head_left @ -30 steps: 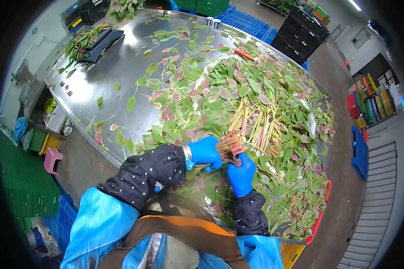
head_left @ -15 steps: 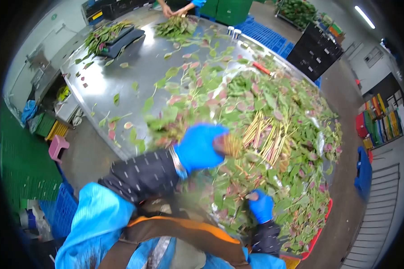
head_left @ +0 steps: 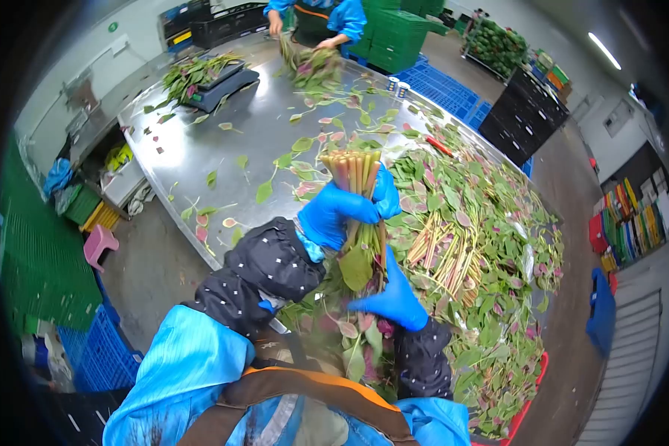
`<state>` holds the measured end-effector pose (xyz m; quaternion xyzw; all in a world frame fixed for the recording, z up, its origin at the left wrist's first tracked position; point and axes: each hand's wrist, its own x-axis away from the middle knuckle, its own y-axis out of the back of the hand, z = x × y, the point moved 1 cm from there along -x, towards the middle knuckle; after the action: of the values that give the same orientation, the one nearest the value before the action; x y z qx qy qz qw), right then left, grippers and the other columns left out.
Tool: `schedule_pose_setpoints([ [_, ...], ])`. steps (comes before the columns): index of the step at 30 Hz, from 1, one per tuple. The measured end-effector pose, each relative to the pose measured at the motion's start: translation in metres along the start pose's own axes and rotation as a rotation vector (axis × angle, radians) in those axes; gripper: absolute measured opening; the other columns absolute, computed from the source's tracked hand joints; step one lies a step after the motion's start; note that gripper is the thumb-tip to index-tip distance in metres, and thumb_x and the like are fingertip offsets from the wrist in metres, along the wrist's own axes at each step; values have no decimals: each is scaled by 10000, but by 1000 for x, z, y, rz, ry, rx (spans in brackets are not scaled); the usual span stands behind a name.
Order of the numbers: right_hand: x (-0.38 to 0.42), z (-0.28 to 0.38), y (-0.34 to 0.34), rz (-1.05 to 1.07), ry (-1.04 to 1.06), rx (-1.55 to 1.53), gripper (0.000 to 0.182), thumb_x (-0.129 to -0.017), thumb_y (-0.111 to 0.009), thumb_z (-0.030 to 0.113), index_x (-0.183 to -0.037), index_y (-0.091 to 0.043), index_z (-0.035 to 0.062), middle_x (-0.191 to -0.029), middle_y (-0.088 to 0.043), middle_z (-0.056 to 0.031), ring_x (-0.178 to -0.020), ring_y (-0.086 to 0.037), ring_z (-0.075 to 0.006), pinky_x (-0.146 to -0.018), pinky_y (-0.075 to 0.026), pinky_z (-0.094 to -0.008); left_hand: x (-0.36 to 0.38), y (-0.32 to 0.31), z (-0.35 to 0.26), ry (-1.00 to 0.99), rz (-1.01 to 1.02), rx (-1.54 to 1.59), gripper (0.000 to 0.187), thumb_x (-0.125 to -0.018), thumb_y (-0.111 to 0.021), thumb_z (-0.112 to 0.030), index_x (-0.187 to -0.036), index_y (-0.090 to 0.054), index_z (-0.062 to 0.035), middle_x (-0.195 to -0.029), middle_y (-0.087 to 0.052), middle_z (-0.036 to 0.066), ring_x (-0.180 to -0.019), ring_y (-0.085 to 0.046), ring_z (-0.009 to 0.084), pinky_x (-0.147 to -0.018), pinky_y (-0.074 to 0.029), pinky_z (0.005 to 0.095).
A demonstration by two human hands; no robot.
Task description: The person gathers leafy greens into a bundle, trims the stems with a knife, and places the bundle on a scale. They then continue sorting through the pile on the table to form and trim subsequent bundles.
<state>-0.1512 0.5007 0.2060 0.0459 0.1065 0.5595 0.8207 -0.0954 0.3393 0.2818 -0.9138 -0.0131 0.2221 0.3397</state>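
Note:
A bunch of leafy stems (head_left: 355, 172) stands upright in front of me, cut ends up and leaves hanging down. My left hand (head_left: 338, 212), in a blue glove, is wrapped round the stems below their cut ends. Lower down, my right hand (head_left: 398, 293), also blue-gloved, has its thumb and fingers spread at the bunch's right side, near the hanging leaves. Right of the hands, a pile of green and pink leaves (head_left: 490, 260) covers the metal table (head_left: 238, 149), with a cluster of bundled stems (head_left: 446, 253) on it.
Across the table a co-worker (head_left: 323, 22) handles another leafy bunch (head_left: 312, 68). A dark scale (head_left: 227, 88) with leaves beside it stands at the far left. A red-handled tool (head_left: 438, 146) and two small containers (head_left: 398, 88) lie toward the far right edge.
My left hand has raised the bunch and turned its cut ends upward. My right hand has moved up and left to the bunch. The co-worker's bunch is lifted, and the view has tilted up.

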Motion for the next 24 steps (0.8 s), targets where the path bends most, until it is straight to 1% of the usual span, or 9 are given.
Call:
schedule_pose_setpoints([
  [5, 12, -13, -43, -167, -42, -72, 874, -582, -815, 147, -1312, -361, -6, -1164, -522, -124, -1042, -515, -199, -898, -427, -328, 14, 11, -3, -87, -49, 284, 239, -554, -540, -29, -744, -409, -92, -690, -421, 32, -720, -462, 189, -810, -413, 341],
  [6, 8, -8, -42, -173, 1, 1, 805, -597, -795, 129, -1287, -402, -2, -1119, -549, -104, -999, -531, -184, -873, -440, -326, 15, 23, -8, -126, 50, 284, 206, -656, -559, -60, -848, -485, -81, -799, -508, 49, -822, -505, 196, -840, -413, 341],
  [8, -7, 10, -35, -156, -7, 112, 629, -642, -729, 143, -1213, -500, 13, -950, -631, -103, -855, -610, -183, -787, -482, -335, 23, 48, -33, -204, -261, 45, 332, -700, -607, -108, -1010, -486, -100, -927, -543, 62, -912, -520, 205, -865, -388, 365],
  [10, -31, -40, -21, 14, -238, 966, 523, -598, -742, 351, -973, -569, 31, -774, -635, -183, -704, -633, -332, -623, -498, -406, 43, 105, -56, -211, -601, -256, 452, -750, -637, -186, -1161, -456, -135, -1051, -556, 53, -1010, -516, 198, -892, -375, 362],
  [12, -32, -115, 11, 160, -175, 1370, 434, -601, -709, 396, -813, -547, 54, -688, -614, -184, -659, -613, -365, -580, -477, -449, 84, 163, -64, -165, -866, -322, 461, -794, -631, -244, -1211, -459, -150, -1111, -556, 50, -1052, -518, 199, -910, -386, 350],
  [16, -57, -19, 0, 65, -159, 1310, 292, -623, -676, 259, -813, -574, 62, -647, -621, -128, -617, -616, -360, -544, -472, -443, 151, 204, -33, -80, -1002, -13, 348, -852, -579, -263, -1166, -535, -120, -1116, -573, 77, -1028, -550, 225, -915, -413, 361],
  [19, -71, -89, 8, 316, -59, 1600, 197, -611, -678, 199, -756, -598, 91, -654, -628, -106, -612, -625, -326, -544, -475, -432, 156, 209, -1, 99, -884, 133, 330, -887, -527, -299, -1157, -548, -111, -1177, -562, 83, -1061, -544, 227, -917, -413, 353],
  [21, -81, -109, 31, 579, -112, 1754, 128, -651, -628, 112, -772, -601, 81, -682, -633, -113, -650, -638, -297, -572, -474, -396, 154, 202, 8, 191, -932, 48, 371, -878, -542, -309, -1197, -516, -122, -1205, -542, 90, -1091, -525, 256, -930, -403, 389],
  [24, -86, -23, 27, 466, 16, 1760, 223, -655, -610, 97, -876, -585, 82, -682, -601, -107, -630, -608, -286, -571, -438, -406, 166, 191, -5, 340, -1060, -191, 384, -776, -647, -395, -1101, -564, -209, -1152, -555, 21, -1113, -502, 186, -937, -379, 410],
])
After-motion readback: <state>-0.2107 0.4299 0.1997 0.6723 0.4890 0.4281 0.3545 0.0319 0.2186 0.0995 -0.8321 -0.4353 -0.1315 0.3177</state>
